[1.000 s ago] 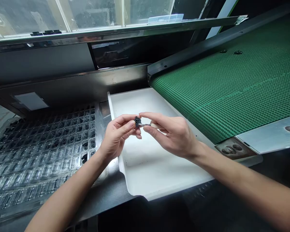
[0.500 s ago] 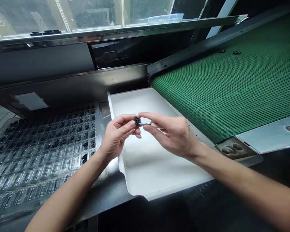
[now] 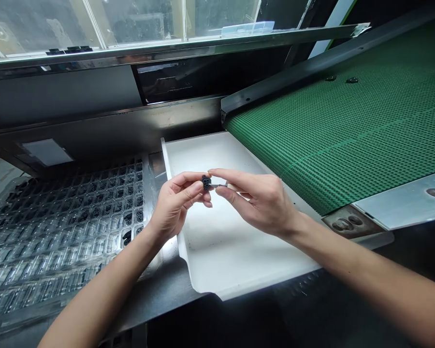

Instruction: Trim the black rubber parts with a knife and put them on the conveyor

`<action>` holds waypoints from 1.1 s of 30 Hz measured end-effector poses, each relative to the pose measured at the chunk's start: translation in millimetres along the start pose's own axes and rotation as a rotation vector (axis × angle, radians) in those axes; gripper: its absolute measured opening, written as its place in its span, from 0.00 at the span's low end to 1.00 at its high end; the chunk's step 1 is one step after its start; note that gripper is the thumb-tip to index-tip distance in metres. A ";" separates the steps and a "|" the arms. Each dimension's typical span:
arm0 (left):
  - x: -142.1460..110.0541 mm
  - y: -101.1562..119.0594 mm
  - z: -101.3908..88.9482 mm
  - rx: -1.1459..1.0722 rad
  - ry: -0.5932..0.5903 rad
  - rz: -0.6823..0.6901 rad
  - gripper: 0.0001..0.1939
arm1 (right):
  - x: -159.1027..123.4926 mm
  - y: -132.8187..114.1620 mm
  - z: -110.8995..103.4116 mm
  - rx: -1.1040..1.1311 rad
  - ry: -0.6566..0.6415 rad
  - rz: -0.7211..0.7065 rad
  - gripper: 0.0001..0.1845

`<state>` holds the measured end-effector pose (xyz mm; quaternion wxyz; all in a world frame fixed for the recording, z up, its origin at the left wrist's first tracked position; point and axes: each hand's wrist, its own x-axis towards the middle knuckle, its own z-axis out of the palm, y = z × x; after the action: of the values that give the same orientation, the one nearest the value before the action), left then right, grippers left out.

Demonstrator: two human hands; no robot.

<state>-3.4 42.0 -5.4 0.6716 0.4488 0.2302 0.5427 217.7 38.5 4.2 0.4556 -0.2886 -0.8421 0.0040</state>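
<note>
My left hand pinches a small black round part between thumb and forefinger, above the white tray. My right hand is closed around a thin metal tool with a pale handle, and its tip touches the black part. Both hands meet over the tray's left half, a little above its floor.
A clear plastic blister tray with many pockets, several holding black parts, lies to the left. A green conveyor belt slopes up on the right, carrying two small dark parts far back. A metal plate edges the belt.
My hands have hardly moved. The two dark parts on the belt have drifted slightly to the left.
</note>
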 end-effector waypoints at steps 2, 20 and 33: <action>-0.1 -0.2 0.1 0.000 0.007 -0.002 0.11 | -0.7 -0.2 0.3 -0.010 -0.011 0.007 0.19; -1.0 -1.7 -1.8 0.011 -0.003 0.002 0.10 | -2.4 -1.0 0.4 -0.002 -0.021 0.021 0.19; -0.4 -1.2 -1.4 0.018 0.004 -0.001 0.11 | -0.6 -0.3 0.2 0.010 -0.007 0.003 0.19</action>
<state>-4.0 42.1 -7.2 0.6675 0.4537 0.2366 0.5410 217.7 38.0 3.7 0.4543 -0.2877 -0.8431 0.0098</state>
